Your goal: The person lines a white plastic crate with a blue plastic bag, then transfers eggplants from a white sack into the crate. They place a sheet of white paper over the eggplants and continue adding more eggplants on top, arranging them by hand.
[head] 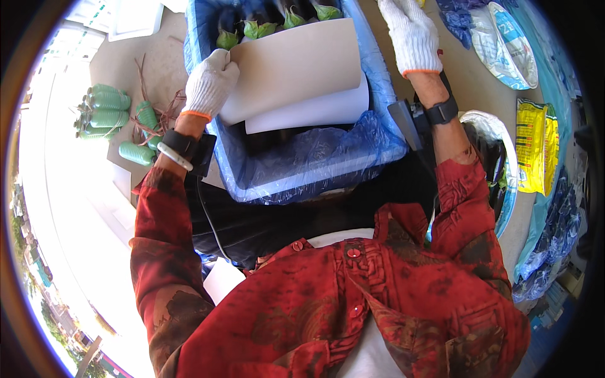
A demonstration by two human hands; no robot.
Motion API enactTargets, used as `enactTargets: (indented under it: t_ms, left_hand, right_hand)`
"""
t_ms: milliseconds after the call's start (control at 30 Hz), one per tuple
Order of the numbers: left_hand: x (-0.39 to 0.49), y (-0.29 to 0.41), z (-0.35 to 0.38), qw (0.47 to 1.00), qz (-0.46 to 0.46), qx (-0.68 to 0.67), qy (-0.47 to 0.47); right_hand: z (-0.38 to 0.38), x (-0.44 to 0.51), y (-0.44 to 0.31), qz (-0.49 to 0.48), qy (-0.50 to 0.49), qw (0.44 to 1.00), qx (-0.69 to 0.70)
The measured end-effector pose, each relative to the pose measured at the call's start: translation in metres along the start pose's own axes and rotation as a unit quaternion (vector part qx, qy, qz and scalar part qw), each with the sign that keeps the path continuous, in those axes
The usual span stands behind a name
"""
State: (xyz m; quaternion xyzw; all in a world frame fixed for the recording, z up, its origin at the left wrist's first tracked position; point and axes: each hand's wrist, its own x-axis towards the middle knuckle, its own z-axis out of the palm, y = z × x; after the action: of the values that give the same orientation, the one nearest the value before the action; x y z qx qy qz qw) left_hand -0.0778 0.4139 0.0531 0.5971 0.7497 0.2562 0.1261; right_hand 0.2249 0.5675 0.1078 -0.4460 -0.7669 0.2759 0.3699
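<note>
A crate lined with blue plastic film point(302, 165) lies before me. Eggplants with green calyxes point(257, 29) line its far part, and a brown-and-white paper sheet point(298, 66) covers much of them. A second white sheet point(316, 106) shows beneath it. My left hand point(212, 80), in a white knit glove, pinches the paper's left edge at the crate's left wall. My right hand point(410, 35), gloved alike, is extended beyond the crate's right side near the top of the picture. Its fingertips are cut off by the frame, so whether it holds something cannot be told.
Green plastic bottles point(106, 111) and reddish ties lie at left. White trays point(134, 19) stand at the upper left. On the right are a round container of eggplants point(491, 156), a yellow printed bag point(536, 146), a white-and-blue bag point(505, 45) and blue plastic film point(560, 227).
</note>
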Motion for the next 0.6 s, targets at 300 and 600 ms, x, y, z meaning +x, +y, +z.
enactTargets:
  t_ms: [300, 600]
  left_hand:
    - [-0.001, 0.004, 0.019, 0.899, 0.169, 0.388, 0.111]
    - [-0.048, 0.010, 0.072, 0.963, 0.114, 0.149, -0.192]
  right_hand:
    - [0.108, -0.091, -0.010, -0.125, -0.387, 0.865, -0.295]
    - [-0.014, -0.100, 0.032, -0.137, 0.104, 0.983, -0.058]
